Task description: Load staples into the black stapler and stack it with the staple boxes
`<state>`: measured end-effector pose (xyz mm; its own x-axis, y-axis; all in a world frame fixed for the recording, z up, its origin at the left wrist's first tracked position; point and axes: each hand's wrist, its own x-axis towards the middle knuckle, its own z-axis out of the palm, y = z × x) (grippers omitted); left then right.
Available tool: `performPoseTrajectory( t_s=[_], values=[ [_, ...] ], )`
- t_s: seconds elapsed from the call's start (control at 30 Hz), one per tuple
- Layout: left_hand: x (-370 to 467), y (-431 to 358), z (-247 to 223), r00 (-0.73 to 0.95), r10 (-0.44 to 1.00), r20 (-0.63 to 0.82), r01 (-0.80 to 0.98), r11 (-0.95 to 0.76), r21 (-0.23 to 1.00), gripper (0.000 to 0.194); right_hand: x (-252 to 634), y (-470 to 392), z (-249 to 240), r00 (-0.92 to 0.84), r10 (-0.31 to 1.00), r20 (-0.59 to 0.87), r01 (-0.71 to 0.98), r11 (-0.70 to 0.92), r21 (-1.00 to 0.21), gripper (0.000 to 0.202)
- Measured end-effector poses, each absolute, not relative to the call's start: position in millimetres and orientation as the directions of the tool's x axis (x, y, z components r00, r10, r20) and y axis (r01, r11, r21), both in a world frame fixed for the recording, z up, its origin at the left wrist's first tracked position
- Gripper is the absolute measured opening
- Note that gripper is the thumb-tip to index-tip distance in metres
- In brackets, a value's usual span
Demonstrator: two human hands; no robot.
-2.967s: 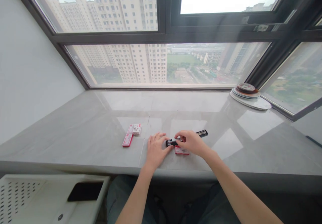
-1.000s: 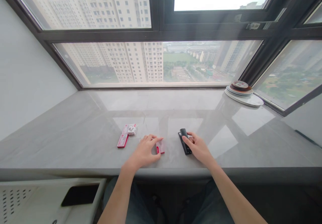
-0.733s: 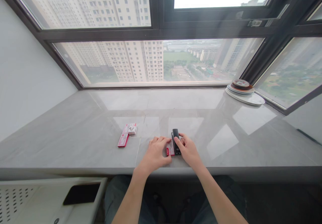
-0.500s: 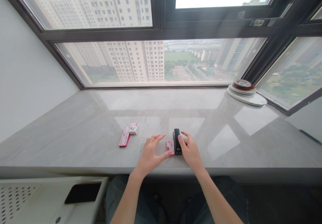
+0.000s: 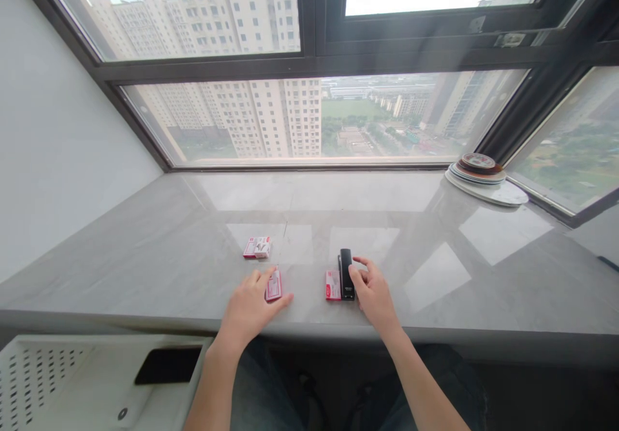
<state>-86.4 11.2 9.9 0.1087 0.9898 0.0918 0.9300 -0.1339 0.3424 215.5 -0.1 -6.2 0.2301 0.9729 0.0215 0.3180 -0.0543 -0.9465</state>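
Observation:
A black stapler [image 5: 345,273] lies on the grey stone sill [image 5: 159,270], pointing away from me. A small red staple box [image 5: 333,285] lies flat against its left side. My right hand [image 5: 374,294] rests just right of the stapler, thumb touching its side, fingers spread and holding nothing. My left hand [image 5: 249,305] grips a second red staple box [image 5: 273,286] between thumb and fingers, flat on the sill. A third red-and-white box [image 5: 258,247] sits farther back.
A stack of plates [image 5: 483,176] stands at the far right corner by the window frame. A white perforated cabinet top with a black phone [image 5: 167,365] is below the sill at lower left. The sill's front edge runs just under my wrists.
My left hand left the box beside the stapler, moved left and took hold of the second red box, which now lies nearer and further right. My right hand stayed by the stapler.

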Motion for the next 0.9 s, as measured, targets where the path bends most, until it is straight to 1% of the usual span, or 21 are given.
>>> performPoseTrajectory(
  t_s=[0.07,0.13,0.2,0.23,0.33,0.43,0.53,0.57,0.63,0.7,0.73,0.77,0.8,0.83,0.9],
  values=[
    [-75.0,6.4,15.6,0.220,0.974,0.053,0.874,-0.221,0.433,0.072,216.5,0.8,-6.9,0.204,0.978,0.032,0.327,-0.037,-0.944,0.057],
    [-64.4,7.7,22.5,0.289,0.957,0.025,0.807,-0.258,0.531,0.065,218.0,1.6,-7.9,0.186,0.982,0.036,0.334,-0.029,-0.942,0.056],
    [-50.6,13.4,29.5,0.322,0.945,0.051,0.750,-0.287,0.595,0.059,219.8,2.4,-9.0,0.176,0.984,0.034,0.340,-0.028,-0.940,0.056],
    [-41.9,17.0,32.6,0.337,0.938,0.081,0.726,-0.314,0.611,0.058,220.7,2.7,-9.5,0.172,0.985,0.033,0.342,-0.028,-0.939,0.056],
    [-11.0,27.1,38.0,0.432,0.887,0.164,0.662,-0.436,0.610,0.061,222.7,3.3,-9.9,0.157,0.987,0.033,0.339,-0.022,-0.941,0.056],
    [16.5,33.8,36.6,0.548,0.817,0.177,0.609,-0.536,0.585,0.057,224.0,3.9,-9.4,0.141,0.990,0.027,0.316,-0.020,-0.949,0.054],
    [31.9,36.1,31.1,0.586,0.792,0.171,0.596,-0.564,0.572,0.053,224.7,4.8,-9.3,0.124,0.992,-0.003,0.292,-0.040,-0.956,0.052],
    [34.2,36.1,29.4,0.587,0.791,0.173,0.595,-0.566,0.571,0.054,224.7,5.0,-9.4,0.120,0.993,-0.012,0.291,-0.047,-0.956,0.052],
    [33.9,37.0,27.9,0.590,0.785,0.186,0.583,-0.574,0.575,0.064,224.4,4.9,-9.6,0.124,0.992,-0.013,0.299,-0.050,-0.953,0.052],
    [24.5,42.6,29.7,0.575,0.787,0.223,0.565,-0.580,0.587,0.071,223.7,4.3,-9.6,0.139,0.990,-0.002,0.305,-0.045,-0.951,0.053],
    [15.3,48.3,31.7,0.542,0.801,0.254,0.567,-0.572,0.593,0.067,223.3,4.0,-9.5,0.145,0.989,-0.001,0.302,-0.045,-0.952,0.053],
    [2.7,56.1,34.2,0.488,0.824,0.288,0.582,-0.553,0.597,0.060,223.1,3.7,-9.4,0.148,0.989,-0.004,0.294,-0.048,-0.955,0.053],
    [-13.1,65.9,36.8,0.410,0.854,0.321,0.610,-0.518,0.600,0.050,222.9,3.6,-9.4,0.145,0.989,-0.011,0.284,-0.052,-0.957,0.053],
    [-31.8,77.0,39.0,0.306,0.885,0.350,0.653,-0.463,0.599,0.045,223.0,3.6,-9.4,0.142,0.990,-0.016,0.275,-0.055,-0.960,0.053],
    [-73.5,99.5,41.1,0.105,0.929,0.355,0.733,-0.314,0.603,0.050,223.6,4.3,-9.6,0.139,0.990,-0.018,0.269,-0.056,-0.962,0.054]
  ],
)
